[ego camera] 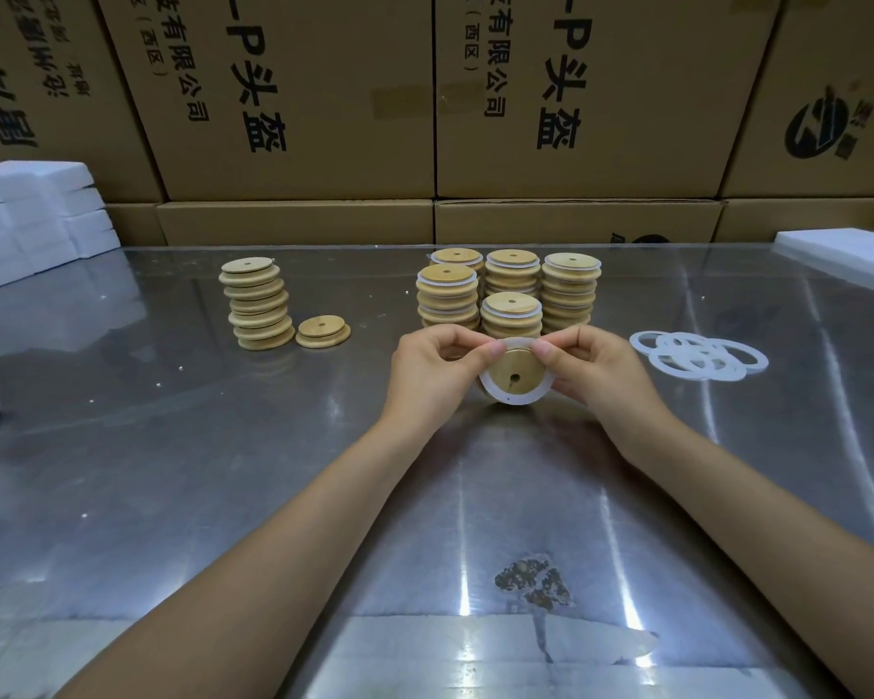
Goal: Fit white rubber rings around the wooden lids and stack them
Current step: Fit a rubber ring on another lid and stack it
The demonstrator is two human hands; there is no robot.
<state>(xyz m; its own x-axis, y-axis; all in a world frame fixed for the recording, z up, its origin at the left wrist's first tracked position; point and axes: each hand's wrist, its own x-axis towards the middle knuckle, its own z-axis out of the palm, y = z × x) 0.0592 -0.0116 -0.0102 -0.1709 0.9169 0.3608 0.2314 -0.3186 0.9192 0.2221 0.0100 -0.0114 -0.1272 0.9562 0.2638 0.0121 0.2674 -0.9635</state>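
- Both hands meet at the middle of the shiny metal surface (223, 471), holding 1 wooden lid (513, 373) between them, tilted so its flat face with a small centre hole turns toward the camera.
- A white rubber ring (495, 393) runs around that lid; it shows as a white band along the lower and side edges, and its top arc sits under the fingertips.
- The left hand (437, 368) is clenched on the lid's left edge, thumb and forefinger pinching the ring at the top.
- The right hand (589, 368) grips the right edge the same way, its thumb tip near the left thumb tip but not touching it.
- Just behind the hands stand 5 stacks of ringed lids (510, 295), set close together, white edges showing between the wooden layers.
- To the left, well apart, a taller leaning stack of bare lids (258, 305) stands with 1 single bare lid (323, 331) lying just beside its base.
- To the right of the hands, a loose pile of spare rings (700, 356) lies flat on the surface, overlapping one another.
- White foam blocks (31, 219) sit at the far left, and another white slab (848, 257) at the far right edge.
- Cardboard boxes (299, 93) with black printing form a wall behind the surface.
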